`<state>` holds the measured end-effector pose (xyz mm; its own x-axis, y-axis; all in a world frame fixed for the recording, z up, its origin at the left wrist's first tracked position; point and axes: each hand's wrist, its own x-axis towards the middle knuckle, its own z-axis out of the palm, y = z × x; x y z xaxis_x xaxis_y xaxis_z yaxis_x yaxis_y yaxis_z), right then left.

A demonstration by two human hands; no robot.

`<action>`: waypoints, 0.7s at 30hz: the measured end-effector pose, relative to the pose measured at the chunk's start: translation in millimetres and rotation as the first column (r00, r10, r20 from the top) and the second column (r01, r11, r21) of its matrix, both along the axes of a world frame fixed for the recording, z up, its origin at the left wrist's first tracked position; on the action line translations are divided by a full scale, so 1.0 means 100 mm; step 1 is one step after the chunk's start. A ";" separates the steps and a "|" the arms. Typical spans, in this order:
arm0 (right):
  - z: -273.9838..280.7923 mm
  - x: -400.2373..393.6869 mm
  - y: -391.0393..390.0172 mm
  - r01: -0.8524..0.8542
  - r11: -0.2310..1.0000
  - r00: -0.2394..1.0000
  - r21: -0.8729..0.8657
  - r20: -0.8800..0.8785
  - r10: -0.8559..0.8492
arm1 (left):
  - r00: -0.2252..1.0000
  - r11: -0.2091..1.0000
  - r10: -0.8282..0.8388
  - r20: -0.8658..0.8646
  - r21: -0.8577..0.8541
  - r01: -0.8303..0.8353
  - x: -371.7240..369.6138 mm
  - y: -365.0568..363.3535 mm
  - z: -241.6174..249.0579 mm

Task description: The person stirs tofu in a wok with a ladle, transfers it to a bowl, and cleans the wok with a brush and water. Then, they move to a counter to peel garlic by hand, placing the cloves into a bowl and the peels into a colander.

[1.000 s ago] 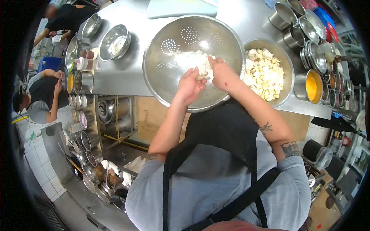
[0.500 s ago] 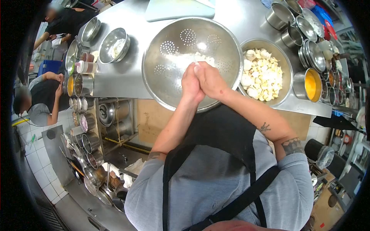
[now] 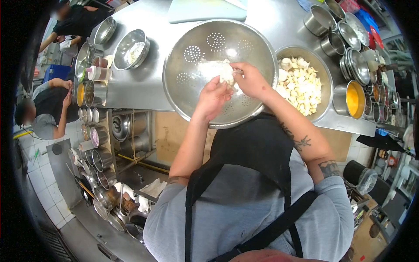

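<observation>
Over a large steel colander (image 3: 182, 97), my left hand (image 3: 211, 99) holds a whitish garlic bulb (image 3: 226, 75) between thumb and fingers. My right hand (image 3: 252, 81) has its fingers bent in against the bulb's right side, pinching there; exactly what lies between those fingertips is hard to make out. Pale garlic pieces or skins lie in the colander behind the bulb, partly covered by the hands. To the right, touching or nearly touching the colander's rim, a steel bowl (image 3: 325, 74) contains loose garlic cloves (image 3: 303, 89) and several whole bulbs.
A pale cutting board (image 3: 203, 13) lies beyond the colander. On the left stands a smaller strainer bowl (image 3: 126, 54) with white bits inside. Pots and a container of orange liquid (image 3: 354, 99) crowd the right. Two people (image 3: 48, 107) are at the far left.
My hands were clasped tightly together above the colander; they have come apart, revealing the garlic bulb. The right hand has shifted to the right, and my view has moved slightly.
</observation>
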<state>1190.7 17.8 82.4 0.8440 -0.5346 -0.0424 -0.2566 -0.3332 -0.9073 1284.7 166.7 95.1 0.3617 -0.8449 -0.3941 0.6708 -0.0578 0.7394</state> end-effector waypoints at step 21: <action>0.05 0.06 0.32 0.144 0.984 0.985 0.104 0.077 -0.152 | 0.982 0.984 0.178 0.058 0.010 -0.179 -0.20 -0.18 -0.02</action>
<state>1196.6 49.8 87.4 0.7588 -0.6505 -0.0326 -0.2173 -0.2055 -0.9542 1264.4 148.3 92.7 0.5279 -0.7589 -0.3813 0.6286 0.0472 0.7763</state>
